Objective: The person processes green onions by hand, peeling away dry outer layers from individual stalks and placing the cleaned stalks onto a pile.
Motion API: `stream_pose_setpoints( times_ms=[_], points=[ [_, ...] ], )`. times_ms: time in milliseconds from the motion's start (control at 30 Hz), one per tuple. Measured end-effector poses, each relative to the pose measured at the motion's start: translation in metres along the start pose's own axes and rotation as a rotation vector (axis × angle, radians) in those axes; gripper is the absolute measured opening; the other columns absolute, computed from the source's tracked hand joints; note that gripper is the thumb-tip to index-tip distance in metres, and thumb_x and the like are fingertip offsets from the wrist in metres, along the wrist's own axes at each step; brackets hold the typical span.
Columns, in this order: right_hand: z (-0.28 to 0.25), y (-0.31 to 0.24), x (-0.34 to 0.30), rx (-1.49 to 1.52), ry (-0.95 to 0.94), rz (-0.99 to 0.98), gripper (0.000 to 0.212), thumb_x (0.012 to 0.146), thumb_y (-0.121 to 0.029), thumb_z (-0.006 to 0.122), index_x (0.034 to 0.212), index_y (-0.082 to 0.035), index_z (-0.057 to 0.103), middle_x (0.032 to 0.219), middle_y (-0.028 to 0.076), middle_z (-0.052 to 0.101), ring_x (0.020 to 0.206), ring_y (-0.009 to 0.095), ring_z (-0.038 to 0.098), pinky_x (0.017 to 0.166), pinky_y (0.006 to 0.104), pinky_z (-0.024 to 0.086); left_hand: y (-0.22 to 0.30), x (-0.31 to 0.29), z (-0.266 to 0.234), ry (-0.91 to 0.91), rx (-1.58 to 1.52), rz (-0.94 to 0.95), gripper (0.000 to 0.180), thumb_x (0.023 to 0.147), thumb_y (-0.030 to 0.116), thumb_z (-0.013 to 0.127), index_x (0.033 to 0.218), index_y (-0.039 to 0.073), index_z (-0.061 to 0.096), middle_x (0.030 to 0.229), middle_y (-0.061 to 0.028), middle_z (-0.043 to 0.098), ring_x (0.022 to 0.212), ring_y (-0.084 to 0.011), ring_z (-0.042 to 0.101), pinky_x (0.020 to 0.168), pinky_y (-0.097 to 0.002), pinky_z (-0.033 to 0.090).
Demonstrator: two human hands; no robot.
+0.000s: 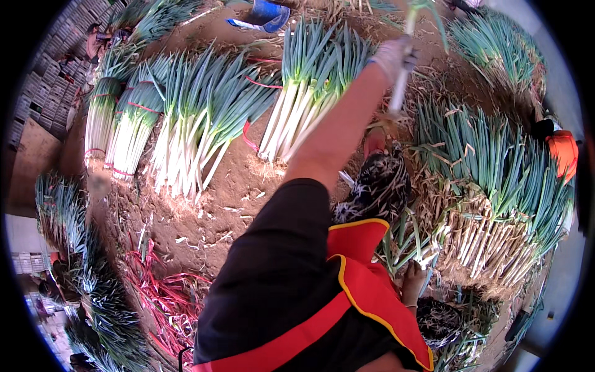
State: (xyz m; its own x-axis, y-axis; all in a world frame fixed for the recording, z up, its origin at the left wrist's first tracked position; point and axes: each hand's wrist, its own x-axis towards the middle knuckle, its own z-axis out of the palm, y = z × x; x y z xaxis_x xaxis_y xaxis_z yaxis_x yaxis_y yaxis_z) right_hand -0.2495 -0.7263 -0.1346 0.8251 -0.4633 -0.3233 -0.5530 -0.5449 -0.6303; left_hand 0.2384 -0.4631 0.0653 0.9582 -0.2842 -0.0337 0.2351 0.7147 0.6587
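Leek (400, 87) grasped in gloved left hand (392, 59)

Holding one leek toward the far side, left hand closed around the white stem, at the end of a bare forearm (338, 130). Pointing the green leaves at the far edge and the root end back toward the near side, well above the floor (223, 229). Cannot tell the state of the right hand, being out of view. Wearing a black sleeve (266, 242) and a red garment (387, 282) with yellow edging, next to dark patterned cloth (379, 183).

Partly covering the centre pile (300, 74) with the forearm, just left of the held leek. Farther left, in a row: a loose pile (192, 118), then bundles (136, 118) bound with red bands. To the right, a broad pile (483, 186), green leaves to the far side and pale stems to the near, with orange cloth (563, 154) beyond. At the far right, another pile (496, 49); at the far edge, left of centre, a blue tub (271, 15). On the near left, tangled red strips (167, 301), beside a dark green pile (111, 304). Stacked at the far left: grey crates (46, 93).
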Motion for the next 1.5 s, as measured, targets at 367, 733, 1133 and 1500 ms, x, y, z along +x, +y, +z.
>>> stream_pose_setpoints(
  times_ms=[367,733,1133,1500],
  points=[
    [0.03,0.031,0.008,-0.01,-0.149,0.019,0.033,0.091,-0.023,0.054,0.106,0.004,0.064,0.092,0.021,0.067,0.079,0.032,0.065,0.071,0.0376,0.05,-0.018,-0.052,-0.335,0.489,0.622,-0.106,0.037,0.092,0.03,0.055,0.12,0.005,0.051,0.082,-0.0106,0.062,0.05,-0.0132,0.044,0.044,-0.0274,0.037],
    [0.049,0.088,0.016,0.098,-0.253,0.102,0.029,0.089,-0.014,0.058,0.113,0.001,0.061,0.084,0.013,0.064,0.066,0.022,0.058,0.058,0.034,0.047,-0.052,-0.083,-0.463,0.372,1.285,-0.345,0.066,0.082,0.032,0.071,0.137,0.003,0.046,0.117,-0.0125,0.063,0.101,-0.0225,0.062,0.077,-0.0372,0.051],
    [0.048,0.051,0.021,0.195,-0.324,0.343,0.034,0.093,-0.024,0.059,0.111,0.005,0.062,0.074,0.001,0.059,0.055,0.008,0.041,0.05,0.0244,0.034,-0.017,-0.059,-0.434,0.437,1.348,-0.387,0.06,0.075,0.038,0.069,0.127,0.008,0.059,0.108,-0.0159,0.067,0.094,-0.0269,0.065,0.087,-0.0346,0.05],
    [0.056,0.078,0.026,0.148,-0.296,0.346,0.037,0.092,-0.024,0.058,0.113,0.006,0.062,0.084,0.008,0.065,0.064,0.013,0.052,0.058,0.0276,0.044,-0.065,-0.068,-0.433,0.375,1.415,-0.449,0.056,0.076,0.038,0.068,0.125,0.011,0.06,0.113,-0.0189,0.065,0.105,-0.0316,0.063,0.095,-0.0361,0.048]
  ],
)
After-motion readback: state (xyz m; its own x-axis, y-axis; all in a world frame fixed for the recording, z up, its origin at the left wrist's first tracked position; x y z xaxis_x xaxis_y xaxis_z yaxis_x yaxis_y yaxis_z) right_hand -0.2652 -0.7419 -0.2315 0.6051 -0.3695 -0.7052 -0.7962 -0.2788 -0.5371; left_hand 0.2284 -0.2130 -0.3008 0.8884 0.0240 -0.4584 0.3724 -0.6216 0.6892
